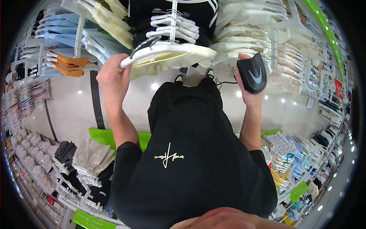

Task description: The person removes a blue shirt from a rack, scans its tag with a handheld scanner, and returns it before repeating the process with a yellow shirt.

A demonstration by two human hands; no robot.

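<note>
My left hand [114, 78] is closed on one end of a white hanger [156, 50], which carries a pale yellow garment [198, 56]. This garment hangs in front of the rack's white bar, its hook near the bar's end. On the right, my right hand [248, 93] is wrapped round a black rounded device [252, 73] with a grey curved mark. A thin black cable [227, 82] runs to this hand from the floor side. The device is apart from the garment, close to cream garments [232, 45] on the rack.
Black garments [150, 23] hang straight ahead. Blue garments [63, 34] and orange ones [70, 65] hang at left, patterned ones [288, 68] at right. Behind me stand a grey-beige garment stack [91, 156] and striped garments [282, 150]. The floor [129, 91] is pale tile.
</note>
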